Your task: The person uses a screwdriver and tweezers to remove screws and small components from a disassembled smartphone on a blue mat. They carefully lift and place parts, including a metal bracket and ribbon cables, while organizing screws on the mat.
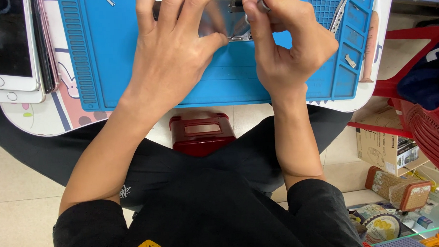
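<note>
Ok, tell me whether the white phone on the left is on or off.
Apparently off: the white phone's screen is plain black, nothing lit. It lies face up atop a stack of phones, away from both hands.

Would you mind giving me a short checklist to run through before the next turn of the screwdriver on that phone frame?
1. Left hand steadies the metal phone frame on the blue mat: ok.
2. Right hand grips the screwdriver by its fingertips: ok.
3. Driver tip seated in a screw: cannot tell, fingers hide it.
4. Loose small metal part lies in a mat compartment, apart from the hands: ok.
5. Tweezers lie on the mat near the right hand: ok.
6. Stacked phones sit off the mat, left of the work: ok.
</note>
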